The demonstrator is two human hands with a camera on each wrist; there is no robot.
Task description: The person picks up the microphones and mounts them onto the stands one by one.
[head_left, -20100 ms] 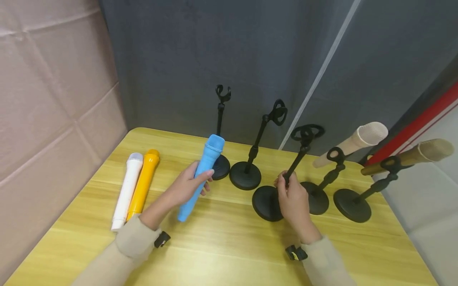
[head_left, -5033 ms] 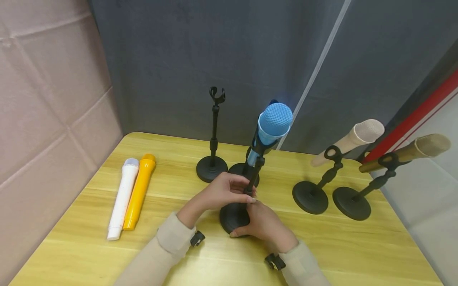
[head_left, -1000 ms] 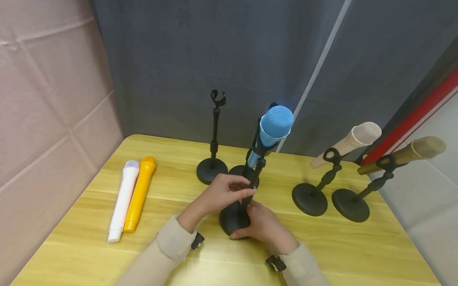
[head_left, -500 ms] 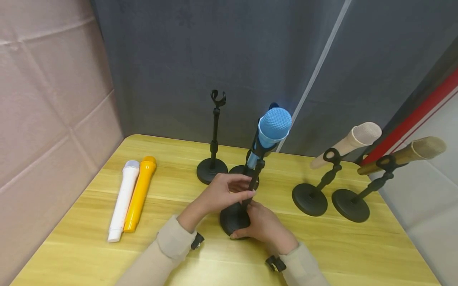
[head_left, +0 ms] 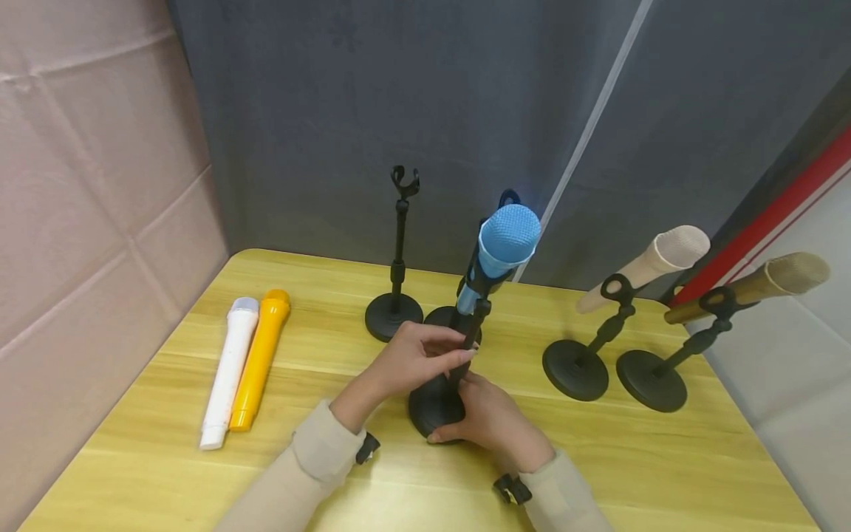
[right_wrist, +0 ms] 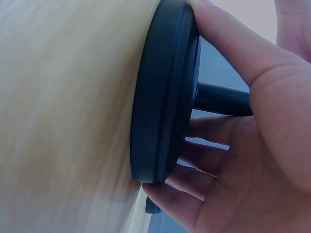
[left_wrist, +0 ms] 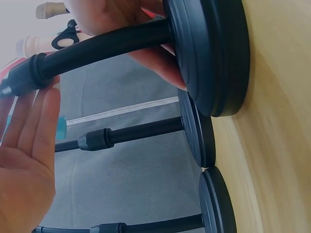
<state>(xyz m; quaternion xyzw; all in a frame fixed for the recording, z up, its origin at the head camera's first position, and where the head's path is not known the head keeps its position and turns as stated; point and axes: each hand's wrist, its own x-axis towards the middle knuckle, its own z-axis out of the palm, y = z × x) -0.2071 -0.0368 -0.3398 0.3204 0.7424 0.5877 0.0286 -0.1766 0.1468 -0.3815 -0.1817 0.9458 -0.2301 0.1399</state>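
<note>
Head view, nearest: two beige sleeves are reaching in from the bottom edge over the yellow wooden desk [head_left: 631, 458].
Right hand [head_left: 490, 420]: it is gripping the round black base [head_left: 431, 410] of the middle stand; in the right wrist view its fingers [right_wrist: 228, 51] are curling round the base's rim [right_wrist: 163, 97], thumb on one side and the other fingers on the far side.
Left hand [head_left: 412, 360]: it is pinching the stand's pole [head_left: 467, 340] just above the base; in the left wrist view the fingers [left_wrist: 41, 121] are lying fairly straight against a collar on the pole [left_wrist: 102, 46].
Stand being handled: it is standing upright on the desk near the front middle, its base flat on the wood.
Blue microphone [head_left: 500, 251]: it is sitting in the clip at the top of this stand, tilting, with the mesh head up and toward the camera.
Left of the hands: a white microphone [head_left: 227, 372] and a yellow microphone [head_left: 259, 358] are lying side by side, touching, on the desk.
Right of the hands: two black stands are holding a cream microphone [head_left: 648, 264] and a gold microphone [head_left: 758, 284], both slanting up to the right.
Farther back: an empty upright stand [head_left: 397, 255] is standing near the desk's rear edge, with another black base [head_left: 440, 318] partly hidden behind the blue microphone's stand.
Farthest: a dark grey curtain [head_left: 399, 89] is hanging behind the desk, with a pink padded wall [head_left: 86, 162] on the left.
</note>
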